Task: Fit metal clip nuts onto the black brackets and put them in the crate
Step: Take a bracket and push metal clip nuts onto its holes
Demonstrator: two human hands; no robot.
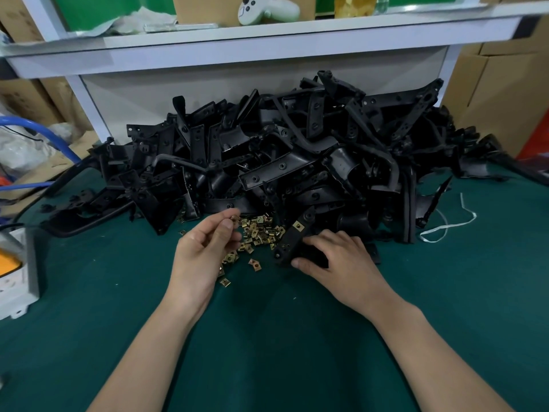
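The left hand pinches a tiny clip nut, probably light and slippery, while the right hand grips the seemingly stiff black bracket by its near end.

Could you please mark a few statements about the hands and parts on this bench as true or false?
1. The left hand pinches a clip nut in its fingers. True.
2. The right hand lies open and holds nothing. False: it grips a black bracket.
3. That bracket already carries a fitted nut near its upper end. True.
4. The loose clip nuts lie to the right of the right hand. False: they lie between the two hands, in front of the bracket pile.
5. A crate stands between the forearms. False: no crate is in view.
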